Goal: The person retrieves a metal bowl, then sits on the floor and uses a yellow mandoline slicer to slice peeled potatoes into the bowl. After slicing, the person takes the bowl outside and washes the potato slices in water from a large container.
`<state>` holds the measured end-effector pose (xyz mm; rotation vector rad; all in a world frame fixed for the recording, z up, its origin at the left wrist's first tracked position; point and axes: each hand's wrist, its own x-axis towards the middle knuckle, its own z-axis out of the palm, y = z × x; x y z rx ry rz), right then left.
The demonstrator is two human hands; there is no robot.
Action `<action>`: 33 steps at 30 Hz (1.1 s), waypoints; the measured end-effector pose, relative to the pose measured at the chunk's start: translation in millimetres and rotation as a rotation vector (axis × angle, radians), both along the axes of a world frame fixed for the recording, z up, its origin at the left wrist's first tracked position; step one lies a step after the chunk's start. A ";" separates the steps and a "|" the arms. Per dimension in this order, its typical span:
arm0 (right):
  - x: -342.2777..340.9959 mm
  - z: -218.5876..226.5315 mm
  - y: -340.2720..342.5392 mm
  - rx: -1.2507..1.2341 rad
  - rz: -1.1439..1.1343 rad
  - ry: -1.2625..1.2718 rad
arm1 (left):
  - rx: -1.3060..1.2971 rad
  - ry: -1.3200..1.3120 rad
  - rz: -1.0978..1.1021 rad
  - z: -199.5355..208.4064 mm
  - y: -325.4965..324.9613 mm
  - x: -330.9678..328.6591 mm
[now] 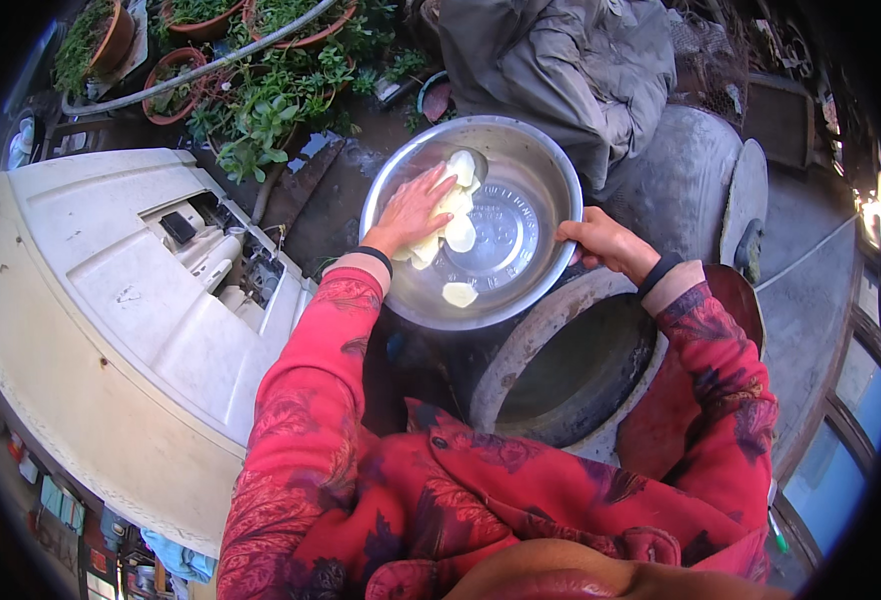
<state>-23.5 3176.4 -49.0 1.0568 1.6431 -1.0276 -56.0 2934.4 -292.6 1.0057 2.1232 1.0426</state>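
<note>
A wide stainless steel basin (539,185) is held in front of me, above dark wet ground. Thin, pale yellow-white slices (460,235), apparently of a peeled vegetable, lie in a pile against its left side. One slice (460,294) sits apart near the basin's front. Over the pile my left hand (413,214) lies with fingers stretched out, touching the slices; its palm side is hidden. At the right rim my right hand (606,240) grips the basin, thumb on the edge and fingers folded beneath.
A large round vat (509,380) with a thick rim opens right of my body, just below the basin. On the left stands a white appliance (91,290) with an exposed panel. Potted plants (271,120) and a hose fill the back left. Grey sheeting (561,70) lies behind the basin.
</note>
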 end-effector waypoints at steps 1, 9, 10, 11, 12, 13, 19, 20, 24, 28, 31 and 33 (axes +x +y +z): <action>0.2 -1.0 0.3 -0.011 -0.006 -0.006 | -0.020 -0.007 -0.001 0.2 -0.2 -1.4; 0.3 -18.0 8.7 -0.030 -0.024 -0.058 | -0.047 0.021 -0.070 -6.7 -0.1 -7.3; 0.6 -21.0 9.9 -0.023 -0.029 -0.053 | -0.065 0.014 -0.082 -9.2 0.0 -5.6; 1.1 -24.1 10.9 -0.037 -0.039 -0.079 | -0.083 0.001 -0.099 -11.9 0.2 -3.4; 1.8 -27.4 11.8 -0.032 -0.049 -0.091 | -0.075 0.005 -0.108 -14.9 0.0 -0.9; 2.8 -30.6 12.5 -0.044 -0.064 -0.086 | -0.074 -0.001 -0.111 -17.9 0.0 2.7; 12.0 -48.6 9.9 -0.074 -0.108 -0.176 | -0.086 -0.106 -0.159 -34.3 -5.1 27.9; 13.2 -51.5 8.4 -0.069 -0.086 -0.194 | -0.094 -0.116 -0.163 -36.8 -7.1 32.6; 12.5 -63.5 1.5 -0.099 -0.096 -0.199 | -0.122 -0.156 -0.208 -45.7 -19.1 45.3; 1.7 -74.6 -3.5 -0.157 -0.040 -0.202 | -0.219 -0.141 -0.212 -45.3 -30.3 32.1; -6.5 -79.9 -5.1 -0.201 -0.062 -0.131 | -0.212 -0.025 -0.179 -38.9 -38.5 -0.7; -8.2 -80.9 -6.3 -0.146 -0.064 -0.127 | -0.166 0.028 -0.176 -33.8 -43.6 -21.9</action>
